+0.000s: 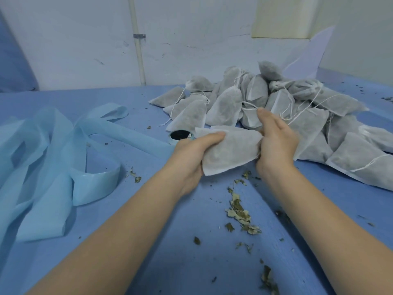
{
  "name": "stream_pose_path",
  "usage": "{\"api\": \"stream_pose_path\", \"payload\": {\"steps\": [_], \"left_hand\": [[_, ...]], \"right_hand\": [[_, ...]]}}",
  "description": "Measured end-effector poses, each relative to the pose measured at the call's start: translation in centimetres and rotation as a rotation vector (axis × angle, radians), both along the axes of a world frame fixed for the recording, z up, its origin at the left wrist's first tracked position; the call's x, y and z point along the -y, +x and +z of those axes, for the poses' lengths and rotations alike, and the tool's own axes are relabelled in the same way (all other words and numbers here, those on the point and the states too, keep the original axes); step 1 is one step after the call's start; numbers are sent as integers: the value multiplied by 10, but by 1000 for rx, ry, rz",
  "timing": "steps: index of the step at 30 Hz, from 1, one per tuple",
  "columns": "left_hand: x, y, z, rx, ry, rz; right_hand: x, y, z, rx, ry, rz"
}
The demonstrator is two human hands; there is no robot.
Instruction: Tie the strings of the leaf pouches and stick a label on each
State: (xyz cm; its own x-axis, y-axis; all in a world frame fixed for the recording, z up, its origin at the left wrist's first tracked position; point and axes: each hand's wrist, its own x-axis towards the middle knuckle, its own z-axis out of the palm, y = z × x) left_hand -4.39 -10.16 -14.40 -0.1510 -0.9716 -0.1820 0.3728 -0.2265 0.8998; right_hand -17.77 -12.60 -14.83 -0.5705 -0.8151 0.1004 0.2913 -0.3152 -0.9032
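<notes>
A white mesh leaf pouch lies sideways between my two hands, just above the blue table. My left hand grips its closed bottom end, with the thumb on top. My right hand holds the mouth end, fingers curled round the gathered fabric; the pouch's strings are hidden there. Behind them is a pile of several filled pouches with loose white strings. A small roll with a dark centre, possibly the labels, stands just left of the held pouch.
Light blue fabric strips loop across the left of the blue table. Dried leaf bits are scattered in front of my hands. A white wall with a pipe stands behind.
</notes>
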Motion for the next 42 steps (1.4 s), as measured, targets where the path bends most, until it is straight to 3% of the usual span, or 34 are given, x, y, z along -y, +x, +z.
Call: {"api": "stream_pose_path", "payload": {"steps": [9,13,17,19,22,33,38,40,42], "left_hand": [[11,8,-6,138,-50,88],[13,8,-6,238,-61,170],[13,10,-4,122,-24,144],[12,10,-4,106,-94,73],[9,9,-5,150,-207,50],[14,23,5,195,-205,157],[25,46,19,247,-232,394],[29,58,25,226,-228,478],[32,67,27,192,-184,527]], "right_hand": [[-9,4,0,-263,-42,386],[-15,4,2,-505,-66,376],[-17,3,1,-630,-113,353],[-17,3,0,-672,-126,328],[-16,1,-1,-694,-130,318],[-10,6,1,-730,-154,368],[5,17,7,-247,-74,483],[8,21,2,-364,13,543],[11,27,-7,-669,112,583]]}}
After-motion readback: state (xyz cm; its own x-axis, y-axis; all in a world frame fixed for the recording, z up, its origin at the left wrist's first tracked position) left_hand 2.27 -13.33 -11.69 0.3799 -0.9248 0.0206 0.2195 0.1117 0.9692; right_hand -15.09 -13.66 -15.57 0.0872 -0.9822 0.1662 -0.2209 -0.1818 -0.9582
